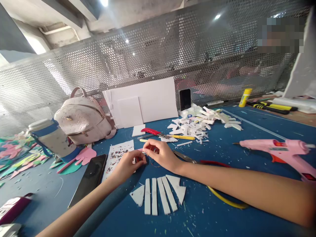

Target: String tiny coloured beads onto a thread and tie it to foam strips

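Note:
My left hand [128,165] and my right hand [161,154] meet over the blue table [222,184], fingers pinched together. Between the fingertips sits a small pale piece [140,150], too small to name. Both hands hover just beyond a row of white foam strips and triangles [159,194] laid out in front of me. A white sheet speckled with coloured bits [118,154] lies under my left hand. Scissors with red handles [197,161] lie behind my right wrist.
A pink glue gun [278,149] lies at the right. White foam scraps [199,123], a yellow pen [181,137] and a red-handled cutter [150,131] lie further back. White boards [148,98], a phone [185,98], a pale backpack [82,120], a bottle [53,138] and a dark phone [90,177] stand left and behind.

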The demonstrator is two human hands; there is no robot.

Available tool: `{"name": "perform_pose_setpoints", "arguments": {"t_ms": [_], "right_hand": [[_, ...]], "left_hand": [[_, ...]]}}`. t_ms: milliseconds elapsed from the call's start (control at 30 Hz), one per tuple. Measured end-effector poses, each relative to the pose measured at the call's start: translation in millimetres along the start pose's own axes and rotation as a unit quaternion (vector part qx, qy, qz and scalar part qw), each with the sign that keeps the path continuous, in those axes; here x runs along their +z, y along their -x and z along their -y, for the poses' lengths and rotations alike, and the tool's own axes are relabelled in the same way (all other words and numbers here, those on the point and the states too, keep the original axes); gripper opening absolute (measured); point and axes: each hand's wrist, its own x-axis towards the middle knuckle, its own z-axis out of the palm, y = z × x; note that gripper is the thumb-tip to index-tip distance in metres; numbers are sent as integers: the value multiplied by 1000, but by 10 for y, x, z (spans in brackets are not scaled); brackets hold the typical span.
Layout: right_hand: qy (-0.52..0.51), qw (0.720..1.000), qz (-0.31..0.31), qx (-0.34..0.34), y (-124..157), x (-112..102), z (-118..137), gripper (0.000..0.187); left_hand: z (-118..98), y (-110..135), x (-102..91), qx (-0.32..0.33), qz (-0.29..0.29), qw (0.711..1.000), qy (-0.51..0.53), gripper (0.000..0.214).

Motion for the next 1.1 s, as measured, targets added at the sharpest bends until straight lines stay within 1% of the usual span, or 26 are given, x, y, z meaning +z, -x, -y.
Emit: {"name": "perform_pose_setpoints", "arguments": {"t_ms": [167,267,333,467,600,667,767,867,1100], "right_hand": [[-4,1000,10,-2,13,-22,58,12],[-4,1000,17,-19,39,-27,125,10],[1,999,19,-41,63,-27,167,10],[24,995,30,-92,103,-20,214,10],[77,986,53,-134,118,-4,218,11],[95,982,61,-148,121,7,215,11],[95,979,68,-169,129,21,206,10],[94,977,74,-177,140,28,196,10],[95,978,80,-167,140,26,202,11]], "left_hand": [[-42,187,-9,-25,-91,993,69,10],[-46,338,3,-50,-156,977,138,6],[-41,419,7,-53,-179,967,171,6],[-7,513,5,-42,-188,960,205,13],[14,564,-5,-43,-188,956,220,18],[5,584,-12,-45,-182,957,221,18],[-24,605,-21,-47,-179,958,217,17],[-56,614,-23,-45,-182,960,208,16],[-85,623,-15,-44,-186,961,199,17]]}}
